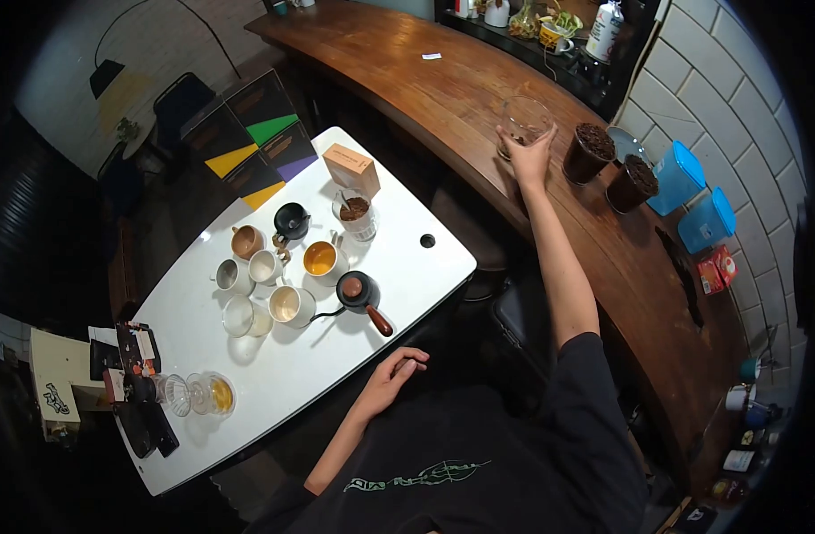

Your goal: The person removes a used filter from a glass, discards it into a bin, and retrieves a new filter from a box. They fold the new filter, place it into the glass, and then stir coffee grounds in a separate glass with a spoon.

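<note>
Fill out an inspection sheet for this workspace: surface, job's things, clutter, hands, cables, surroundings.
Surface: curved wooden counter; white table beside it.
Job's things: empty clear glass on the counter; two dark-filled glasses next to it.
Clutter: cups, a dark pot with a wooden handle and a cardboard box on the table; two blue containers on the counter.
Hands: right hand grips the glass; left hand rests at the table edge.
Cables: nothing seen.
Surroundings: white tiled wall.

This looks like a café or coffee bar: a long curved dark wooden counter (pixel 479 98) runs past a white rectangular table (pixel 283 374) crowded with assorted ceramic cups (pixel 274 276); beyond the counter, shelved bottles (pixel 603 31).
</note>
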Available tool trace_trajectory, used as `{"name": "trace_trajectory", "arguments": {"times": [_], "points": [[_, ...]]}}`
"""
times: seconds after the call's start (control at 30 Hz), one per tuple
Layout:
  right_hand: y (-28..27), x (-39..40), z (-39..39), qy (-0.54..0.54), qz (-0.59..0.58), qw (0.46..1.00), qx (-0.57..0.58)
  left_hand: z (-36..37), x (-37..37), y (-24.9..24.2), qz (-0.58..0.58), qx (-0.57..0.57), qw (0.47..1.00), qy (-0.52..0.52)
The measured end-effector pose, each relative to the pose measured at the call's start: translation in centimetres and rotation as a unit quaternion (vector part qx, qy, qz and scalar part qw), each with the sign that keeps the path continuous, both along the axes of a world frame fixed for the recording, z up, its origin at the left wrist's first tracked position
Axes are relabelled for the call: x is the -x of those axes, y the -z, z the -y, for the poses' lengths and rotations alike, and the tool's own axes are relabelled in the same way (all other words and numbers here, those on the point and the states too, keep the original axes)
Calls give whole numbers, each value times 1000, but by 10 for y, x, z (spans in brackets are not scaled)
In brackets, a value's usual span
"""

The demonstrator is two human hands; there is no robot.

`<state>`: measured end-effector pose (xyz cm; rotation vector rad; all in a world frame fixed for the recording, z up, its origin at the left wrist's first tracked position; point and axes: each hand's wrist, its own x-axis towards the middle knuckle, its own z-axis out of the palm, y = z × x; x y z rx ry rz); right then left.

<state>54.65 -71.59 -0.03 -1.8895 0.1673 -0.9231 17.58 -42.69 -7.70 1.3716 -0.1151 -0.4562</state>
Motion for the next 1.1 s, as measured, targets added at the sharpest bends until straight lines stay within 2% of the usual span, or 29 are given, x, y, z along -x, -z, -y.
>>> {"name": "trace_trajectory", "arguments": {"times": [0.07, 0.1, 0.23, 0.4, 0.47, 0.57, 0.7, 0.73, 0.8, 0.83, 0.9, 0.93, 1.0, 1.07, 1.1], "points": [[1, -7, 3, 53, -28, 998, 34, -5, -1, -12, 1, -5, 1000, -10], [-8, -1, 1, 46, -64, 997, 14, -7, -2, -13, 1, -5, 1000, -12], [-7, -13, 7, 85, -60, 993, 56, -17, -2, -18, 11, -4, 1000, -20], [-4, -37, 17, 91, -105, 989, 41, -27, 4, -15, -2, 31, 999, -26], [-1, -41, 17, 128, -107, 985, 52, -31, 8, -11, -2, 37, 999, -25], [10, -39, 28, 96, -165, 979, 74, -36, 12, -13, -10, 25, 999, -33], [-10, 15, -2, 111, -251, 960, 52, -48, 11, -25, 6, -21, 999, -39], [-8, 34, -11, 116, -254, 959, 52, -54, 10, -28, -15, -62, 998, -24], [-2, 75, -30, 17, -88, 991, 95, -57, 8, -37, -36, -101, 994, -5], [-13, 108, -48, -79, -95, 992, 34, -55, 6, -43, -55, -63, 995, -50], [-39, 184, -99, -262, -78, 956, -110, -51, 3, -57, -75, 14, 991, -112], [-48, 217, -118, -342, -53, 936, -70, -44, 1, -67, -78, 16, 990, -113], [-55, 279, -153, -436, -45, 898, 32, -28, -2, -84, -122, 224, 939, -232], [-34, 301, -166, -588, 15, 779, 217, -28, 7, -71, -149, 268, 922, -237], [-23, 306, -166, -578, 15, 741, 343, -30, 12, -64, -169, 358, 900, -185]]}}
